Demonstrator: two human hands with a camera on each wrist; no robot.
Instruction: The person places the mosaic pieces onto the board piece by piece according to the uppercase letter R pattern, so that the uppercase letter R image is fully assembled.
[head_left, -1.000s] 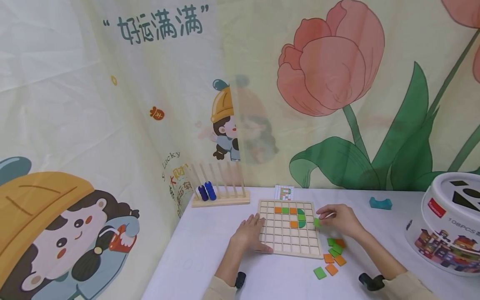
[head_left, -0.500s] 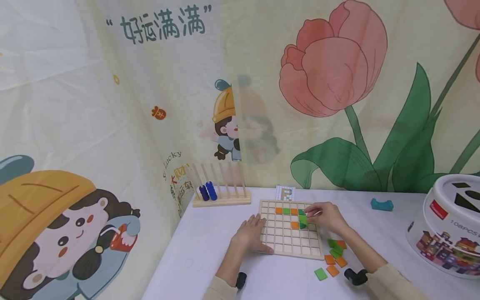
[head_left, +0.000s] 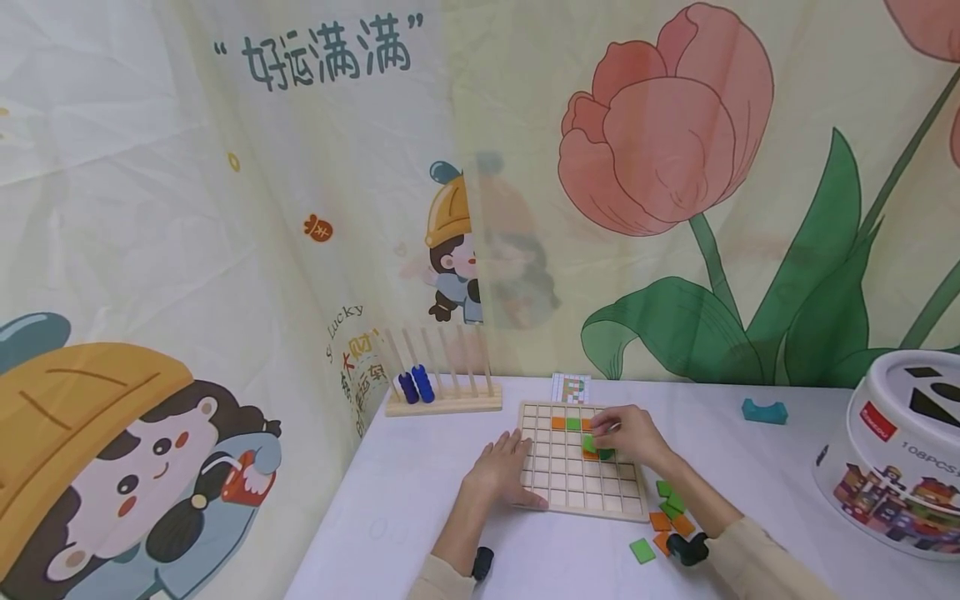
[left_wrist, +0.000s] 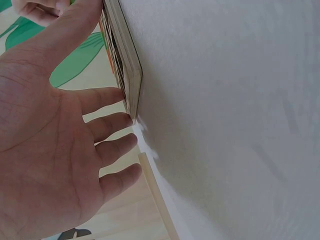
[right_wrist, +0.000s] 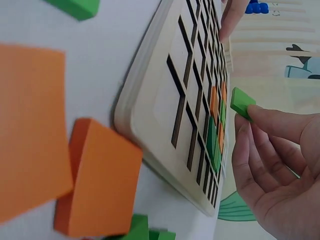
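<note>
The gridded wooden board (head_left: 566,483) lies flat on the white table. My left hand (head_left: 495,471) rests at its left edge; in the left wrist view the fingers (left_wrist: 107,122) are spread, with tips touching the board's side. Between thumb and fingers, my right hand (head_left: 637,435) pinches a light green square tile (right_wrist: 242,102), which hovers above the upper right part of the grid. Orange tiles (head_left: 558,423), a green tile (head_left: 573,424) and a dark green curved piece (right_wrist: 212,137) sit in the grid cells. The right hand hides some of them in the head view.
Several loose green and orange tiles (head_left: 660,522) lie right of the board's near corner. A pattern card (head_left: 571,387) is behind the board. A wooden peg rack (head_left: 442,403) with blue beads stands back left. At right are a teal block (head_left: 764,411) and a white bucket (head_left: 900,467).
My right hand has moved left from beside the board to over the grid, carrying the green tile. The left hand has stayed at the board's left edge.
</note>
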